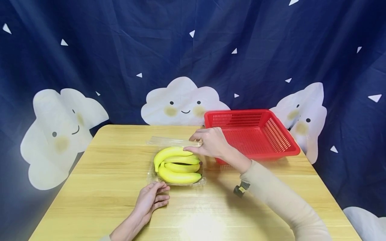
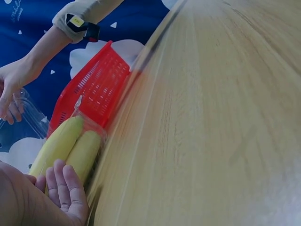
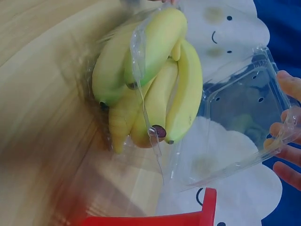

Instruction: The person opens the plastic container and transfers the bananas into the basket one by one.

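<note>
We note right hand (image 1: 211, 142) pinching clear lid (image 3: 240, 113), likely keeping bananas (image 1: 181, 168) uncovered; left hand (image 1: 151, 199) beside them, fingers loose, holding nothing; red basket (image 1: 250, 137) near far-right corner of tabletop (image 1: 90, 201).

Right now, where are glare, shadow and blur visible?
Head view: bottom-centre glare on the wooden table, soft shadow beside the right sleeve; left wrist view: pale sheen lower right; right wrist view: table blurred lower left, bananas clearer.

In the head view, a hand could pass over the table (image 1: 90, 180) at lower left, while the lid (image 1: 170, 142) and right hand (image 1: 211, 142) bar the centre and the basket (image 1: 247, 138) centre right
</note>
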`<state>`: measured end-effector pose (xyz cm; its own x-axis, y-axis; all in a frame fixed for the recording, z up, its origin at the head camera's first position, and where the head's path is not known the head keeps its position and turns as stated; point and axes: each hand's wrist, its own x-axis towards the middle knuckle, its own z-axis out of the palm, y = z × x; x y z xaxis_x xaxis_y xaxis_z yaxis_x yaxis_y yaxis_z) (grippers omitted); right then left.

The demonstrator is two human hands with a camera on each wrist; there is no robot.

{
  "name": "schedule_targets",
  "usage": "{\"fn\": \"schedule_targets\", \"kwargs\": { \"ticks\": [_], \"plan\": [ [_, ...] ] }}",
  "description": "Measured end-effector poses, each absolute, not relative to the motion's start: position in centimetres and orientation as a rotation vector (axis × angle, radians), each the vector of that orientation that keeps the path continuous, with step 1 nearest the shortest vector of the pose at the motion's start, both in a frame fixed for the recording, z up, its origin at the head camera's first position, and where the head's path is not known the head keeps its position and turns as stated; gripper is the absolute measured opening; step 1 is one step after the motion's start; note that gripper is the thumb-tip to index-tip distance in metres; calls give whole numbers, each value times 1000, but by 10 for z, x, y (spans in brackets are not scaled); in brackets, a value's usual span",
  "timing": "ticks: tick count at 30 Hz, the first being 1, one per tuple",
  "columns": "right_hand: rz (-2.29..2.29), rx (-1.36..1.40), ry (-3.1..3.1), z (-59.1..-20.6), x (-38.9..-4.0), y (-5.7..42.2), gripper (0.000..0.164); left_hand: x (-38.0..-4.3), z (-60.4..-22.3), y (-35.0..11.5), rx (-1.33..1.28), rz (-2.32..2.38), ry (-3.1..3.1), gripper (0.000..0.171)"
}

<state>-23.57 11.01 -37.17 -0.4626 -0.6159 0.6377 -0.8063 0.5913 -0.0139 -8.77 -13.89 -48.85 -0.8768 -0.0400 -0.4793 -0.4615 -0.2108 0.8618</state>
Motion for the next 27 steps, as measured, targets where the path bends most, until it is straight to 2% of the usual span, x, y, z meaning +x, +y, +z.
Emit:
{"fn": "schedule_targets", "kwargs": {
  "ticks": [13,27],
  "plan": [
    [388,1155,-2162,-365,-251,111,40,-88,-487,-136,-616,2200,1800,23],
    [343,1184,-2102,-360,-265,131,31,-88,-488,-135,-623,2188,1801,25]
  ]
}}
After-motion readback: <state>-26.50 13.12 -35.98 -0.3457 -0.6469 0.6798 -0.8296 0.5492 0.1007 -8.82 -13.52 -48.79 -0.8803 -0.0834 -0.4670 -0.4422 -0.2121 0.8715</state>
